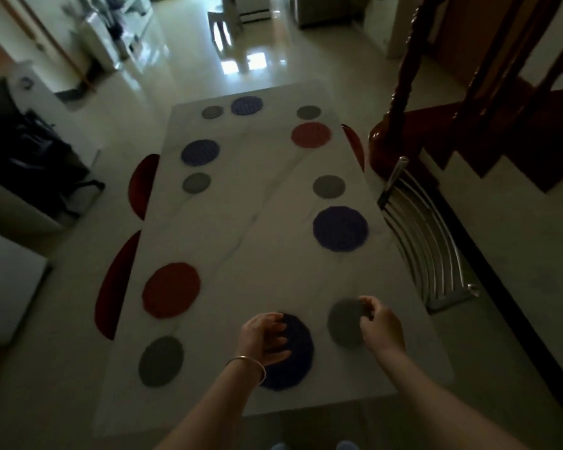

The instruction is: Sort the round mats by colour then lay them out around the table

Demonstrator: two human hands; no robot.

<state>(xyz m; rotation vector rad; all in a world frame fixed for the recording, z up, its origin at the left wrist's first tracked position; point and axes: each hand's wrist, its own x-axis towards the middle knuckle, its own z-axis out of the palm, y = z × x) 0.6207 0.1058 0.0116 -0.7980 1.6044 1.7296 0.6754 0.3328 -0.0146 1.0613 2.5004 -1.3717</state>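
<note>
Round mats in blue, red and grey lie spread around the white marble table [241, 222]. At the near edge my left hand [263, 339] rests with fingers apart on the left side of a large dark blue mat [294, 352]. My right hand [379, 323] pinches the right edge of a small grey mat [345, 321] lying on the table. Along the left side lie a grey mat [161, 361], a red mat [171, 290], a small grey mat [196, 182] and a blue mat [200, 152]. On the right lie a blue mat [340, 228], a grey mat [329, 186] and a red mat [311, 134].
At the far end lie a blue mat [246, 105] and two small grey mats [212, 112] [308, 112]. Red chair seats [116, 284] [143, 185] tuck under the left side. A metal chair back [426, 235] stands at the right, beside a wooden stair post [394, 125].
</note>
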